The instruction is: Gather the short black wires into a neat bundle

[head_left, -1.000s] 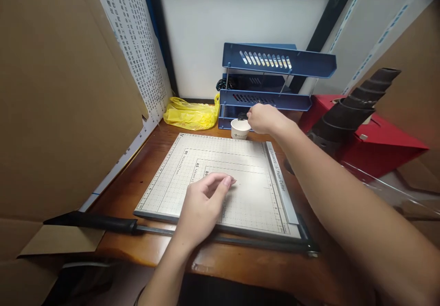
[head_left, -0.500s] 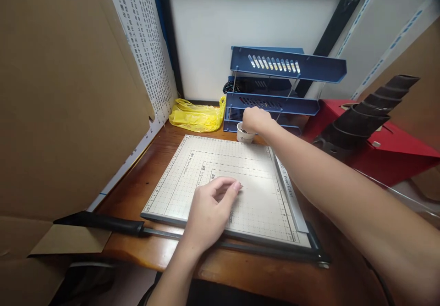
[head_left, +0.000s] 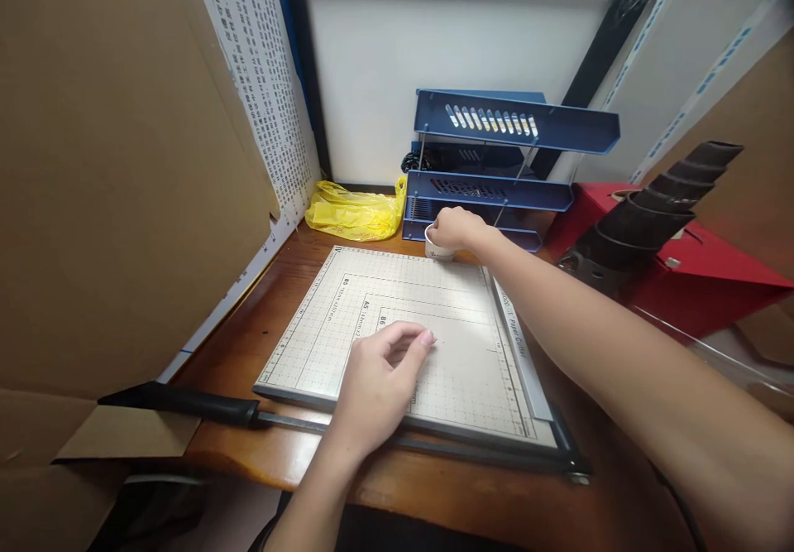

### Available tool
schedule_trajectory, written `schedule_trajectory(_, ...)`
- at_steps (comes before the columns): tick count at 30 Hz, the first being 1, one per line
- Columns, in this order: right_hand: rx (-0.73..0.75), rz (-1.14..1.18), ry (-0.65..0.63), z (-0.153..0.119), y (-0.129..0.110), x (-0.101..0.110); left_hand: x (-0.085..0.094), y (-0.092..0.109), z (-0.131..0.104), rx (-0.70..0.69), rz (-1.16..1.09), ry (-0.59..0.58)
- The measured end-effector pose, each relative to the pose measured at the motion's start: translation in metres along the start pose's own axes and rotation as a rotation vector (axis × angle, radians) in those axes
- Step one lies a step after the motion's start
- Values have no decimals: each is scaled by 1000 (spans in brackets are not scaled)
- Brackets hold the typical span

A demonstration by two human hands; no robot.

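My left hand (head_left: 385, 366) rests over the cream gridded board of a paper cutter (head_left: 459, 378). Its thumb and index finger are pinched together on a tiny thin thing (head_left: 435, 340) that sticks out past the fingertips, too small to name. At the board's far edge stands a small white paper cup (head_left: 442, 252). My right hand (head_left: 457, 228) reaches down into this cup, its fingers curled together. The fingertips are hidden inside, so what they hold, if anything, does not show.
The cutter's black handle (head_left: 192, 403) sticks out front left. A yellow plastic bag (head_left: 356, 211) and a blue tiered file tray (head_left: 509, 192) stand behind. On the right are a red box (head_left: 719, 254) and a black stepped tube (head_left: 645, 221). Cardboard (head_left: 124, 163) walls the left.
My right hand has moved slightly down and left, deeper into the cup. The left hand keeps its pinch at nearly the same spot.
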State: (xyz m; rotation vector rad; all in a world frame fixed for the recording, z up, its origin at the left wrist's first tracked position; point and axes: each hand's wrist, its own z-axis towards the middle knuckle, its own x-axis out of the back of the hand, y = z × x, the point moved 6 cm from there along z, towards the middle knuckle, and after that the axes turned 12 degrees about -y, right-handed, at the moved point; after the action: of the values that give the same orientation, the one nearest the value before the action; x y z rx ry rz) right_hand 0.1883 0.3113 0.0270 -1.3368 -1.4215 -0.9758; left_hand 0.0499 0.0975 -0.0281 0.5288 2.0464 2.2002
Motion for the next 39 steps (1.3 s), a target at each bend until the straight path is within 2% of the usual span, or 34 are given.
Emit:
schedule_trajectory(6,70,99,-77,-7,12,9,0,0,0,-8,4,2)
schedule_trajectory(12,133,154,-134,-17,28,2,0,1,-1,-5,1,5)
schedule_trajectory(19,166,128,29,-31,31,4,-1,1,0,-8,2,0)
schedule_trajectory(24,223,43,13,-29,19,-14,0,1,1,-11,8,5)
schedule_trajectory(29,187,-39,107,-28,13,-27,0,1,-1,-16,1,5)
schedule_trajectory(34,223,-97,241,-43,12,-27,1,-1,0,-32,-3,1)
schedule_trajectory(39,245,-125,301,-55,10,-23,-1,6,-3,-79,28,43)
